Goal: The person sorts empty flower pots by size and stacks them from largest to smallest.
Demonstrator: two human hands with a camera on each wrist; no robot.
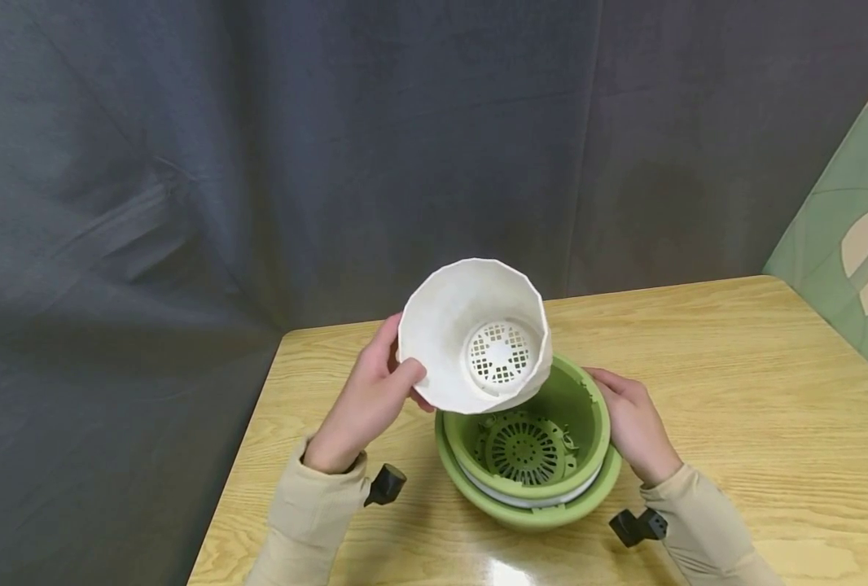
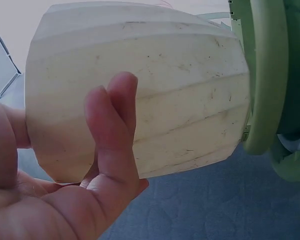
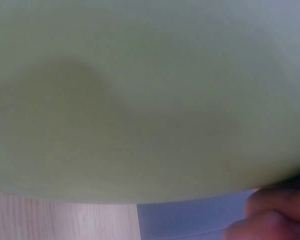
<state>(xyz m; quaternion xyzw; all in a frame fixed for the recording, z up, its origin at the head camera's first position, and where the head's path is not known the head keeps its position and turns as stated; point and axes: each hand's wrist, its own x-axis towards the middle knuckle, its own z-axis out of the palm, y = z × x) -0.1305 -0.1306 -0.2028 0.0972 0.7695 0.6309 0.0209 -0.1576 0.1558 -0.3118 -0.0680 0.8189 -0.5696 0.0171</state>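
Hands first: the left hand [image 1: 366, 400] grips the white pot [image 1: 474, 335] by its rim, thumb inside the mouth and fingers [image 2: 112, 130] curled along the ribbed outer wall, as the left wrist view shows. That pot is lifted clear of the desk [image 1: 734, 382] and tipped so its mouth faces the person; its axis runs from the open mouth back and down to the grid bottom [image 1: 501, 352], which points toward the green stack. It hangs above and slightly left of the stack, its lower edge at the stack's back rim; whether the two touch I cannot tell.

Below sits the green pot [image 1: 551, 407], nested in a green bowl [image 1: 529, 509] with a white ring showing between their rims. Inside the green pot a round slotted drain plate [image 1: 525, 448] lies flat. The stack stands toward the near edge of the desk, about midway between the two forearms.

On the right, the right hand [image 1: 635, 427] rests against the stack's outer side, fingers laid along the wall and loosely bent. The right wrist view is filled by blurred green wall with fingertips [image 3: 275, 220] at the lower corner.

The left hand alone carries the white pot, so it is the nearer one. Nothing stands between the white pot and the stack's open mouth. Black camera mounts [image 1: 385, 485] sit at both wrists. A grey curtain [image 1: 258, 146] hangs behind the desk.
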